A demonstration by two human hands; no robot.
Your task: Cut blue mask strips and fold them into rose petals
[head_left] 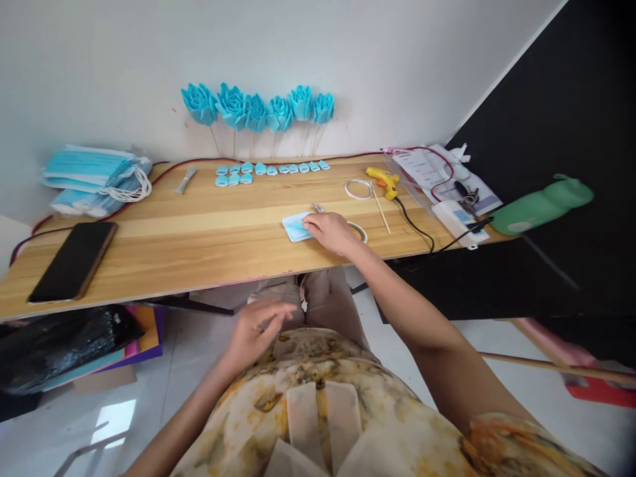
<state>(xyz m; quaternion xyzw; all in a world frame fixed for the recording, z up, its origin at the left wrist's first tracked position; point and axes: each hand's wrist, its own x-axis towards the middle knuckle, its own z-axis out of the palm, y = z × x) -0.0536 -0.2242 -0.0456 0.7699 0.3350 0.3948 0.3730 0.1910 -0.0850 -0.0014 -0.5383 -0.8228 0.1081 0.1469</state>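
My right hand (pixel 330 232) rests on the wooden table (pixel 199 232), fingertips pressed on a small light-blue fabric piece (pixel 294 227). Its fingers are curled down onto the piece. Scissors (pixel 317 208) peek out just behind the hand, and a white tape ring (pixel 358 230) lies partly under its right side. My left hand (pixel 258 328) hovers below the table edge over my lap, fingers loosely spread, holding nothing. A row of small blue folded petals (pixel 271 169) lies further back. Several finished blue fabric flowers (pixel 258 109) lean against the wall.
A stack of blue face masks (pixel 94 179) sits at the far left, a black phone (pixel 74 258) in front of it. A yellow glue gun (pixel 383 179), a wire ring (pixel 358 189), a thin stick (pixel 381 212), papers (pixel 432 169) and a green bottle (pixel 544 204) lie at the right.
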